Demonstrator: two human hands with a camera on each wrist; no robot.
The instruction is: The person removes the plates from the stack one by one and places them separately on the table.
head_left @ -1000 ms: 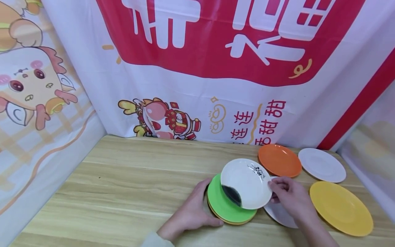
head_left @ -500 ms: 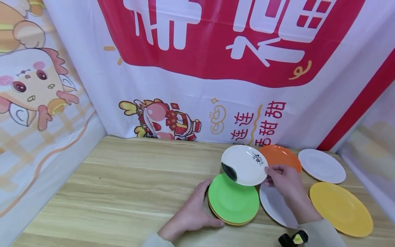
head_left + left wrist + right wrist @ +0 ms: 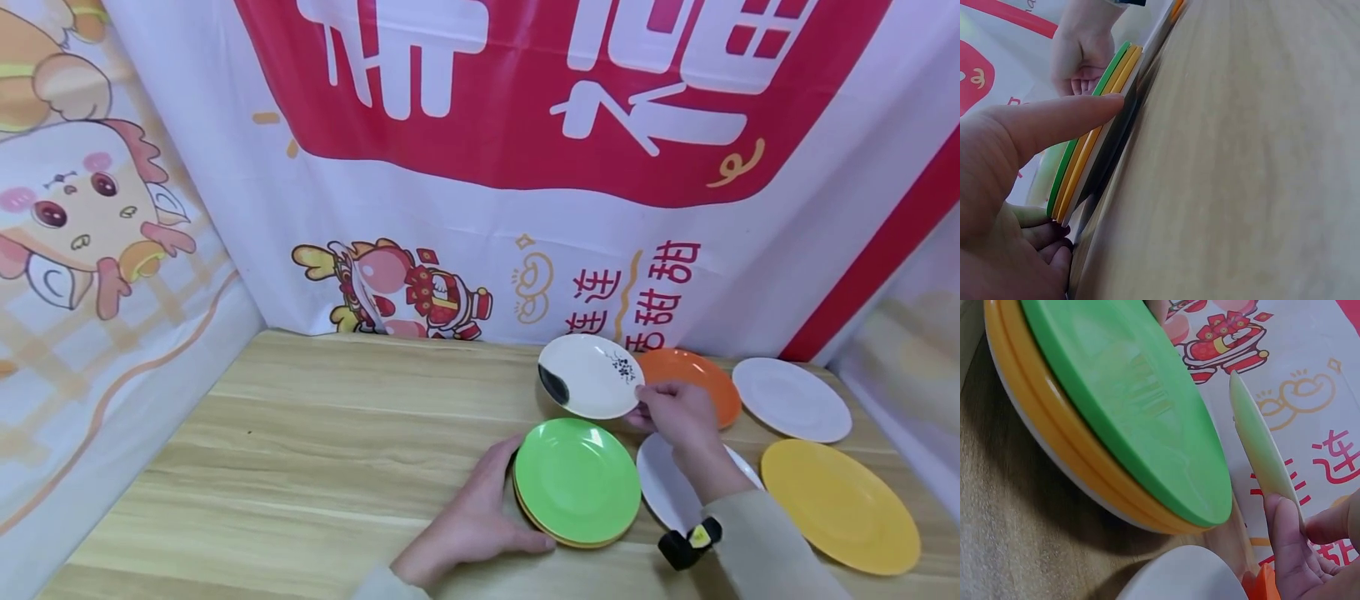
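My right hand (image 3: 681, 417) pinches the right rim of a white plate (image 3: 585, 379) with a black patch and a dark floral print. It is above the table behind the stack; in the right wrist view this plate (image 3: 1260, 440) shows edge-on between thumb and fingers. My left hand (image 3: 480, 517) holds a stack of plates at its left and near edges, thumb and fingers spread round the rim. A green plate (image 3: 577, 479) tops the stack. Beneath it, the left wrist view shows yellow-orange plates (image 3: 1088, 147), then a pale one and a dark underside, tilted off the table.
On the wooden table (image 3: 300, 467), right of the stack, lie a white plate (image 3: 663, 483) partly under my right forearm, an orange plate (image 3: 701, 379), another white plate (image 3: 791, 400) and a large yellow plate (image 3: 840, 508). A printed cloth (image 3: 465, 175) hangs behind.
My right hand has carried the patterned white plate off the green plate, away toward the back cloth. My left hand has stayed on the stack.
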